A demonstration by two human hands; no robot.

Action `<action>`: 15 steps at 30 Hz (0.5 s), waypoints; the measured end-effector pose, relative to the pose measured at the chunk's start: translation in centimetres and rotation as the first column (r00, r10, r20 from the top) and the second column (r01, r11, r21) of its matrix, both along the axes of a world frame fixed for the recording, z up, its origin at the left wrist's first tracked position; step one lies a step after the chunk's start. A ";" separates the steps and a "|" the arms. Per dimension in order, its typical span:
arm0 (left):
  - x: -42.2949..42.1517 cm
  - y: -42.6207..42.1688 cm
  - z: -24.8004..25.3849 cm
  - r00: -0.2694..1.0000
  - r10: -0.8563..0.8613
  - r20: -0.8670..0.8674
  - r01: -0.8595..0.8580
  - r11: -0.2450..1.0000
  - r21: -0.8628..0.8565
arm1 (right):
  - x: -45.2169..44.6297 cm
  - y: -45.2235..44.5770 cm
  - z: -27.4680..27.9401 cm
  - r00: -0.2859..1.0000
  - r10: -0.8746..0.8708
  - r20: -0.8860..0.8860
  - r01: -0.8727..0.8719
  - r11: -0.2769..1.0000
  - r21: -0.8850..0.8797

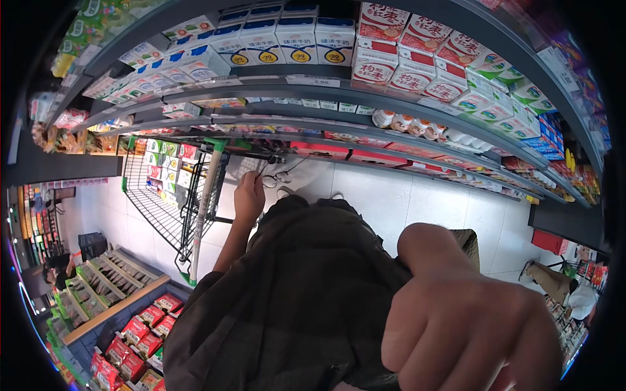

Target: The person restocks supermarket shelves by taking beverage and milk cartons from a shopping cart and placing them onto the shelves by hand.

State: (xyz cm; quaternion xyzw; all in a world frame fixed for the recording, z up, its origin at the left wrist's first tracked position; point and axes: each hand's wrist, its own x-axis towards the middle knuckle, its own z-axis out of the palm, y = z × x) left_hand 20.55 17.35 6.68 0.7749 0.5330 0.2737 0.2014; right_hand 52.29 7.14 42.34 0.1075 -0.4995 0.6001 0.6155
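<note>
My left hand [249,197] is closed in a pinch beside the cart handle, low in front of the shelves. A thin dark object [263,168] rises from its fingertips, too small to name. My right hand [476,326] looms large and close to the camera at the lower right, its fingers curled. A small reddish patch shows below its fingers, but whatever it holds is hidden. The green-trimmed shopping cart [207,202] stands to the left, with several cartons [171,166] inside it.
Shelves [391,98] of boxed milk [297,40] and red-and-white cartons [385,23] curve across the top. Red packets [134,330] fill a display at the lower left. Other people are at the far left [59,270] and far right [551,280]. Pale floor tiles [437,199] lie below the shelves.
</note>
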 end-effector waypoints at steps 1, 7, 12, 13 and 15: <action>0.0 0.1 0.0 1.000 0.003 0.005 -0.003 1.000 -0.002 | 0.0 0.1 -0.1 1.000 -0.001 0.001 0.001 1.000 0.002; 0.4 0.2 1.7 1.000 0.023 -0.011 -0.022 0.999 0.046 | 0.6 0.7 -0.4 0.999 -0.030 0.016 0.030 0.999 0.013; -0.4 0.5 3.5 0.998 0.067 0.015 -0.068 0.993 0.094 | 1.7 1.5 -1.1 0.991 -0.118 0.064 0.116 0.993 0.036; -0.8 0.7 4.0 0.996 0.088 0.022 -0.089 0.993 0.081 | 2.2 1.7 -1.5 0.983 -0.163 0.082 0.160 0.986 0.040; -1.6 1.0 5.2 0.990 0.140 0.026 -0.142 0.986 0.092 | 2.7 1.9 -2.7 0.946 -0.291 0.146 0.289 0.957 0.031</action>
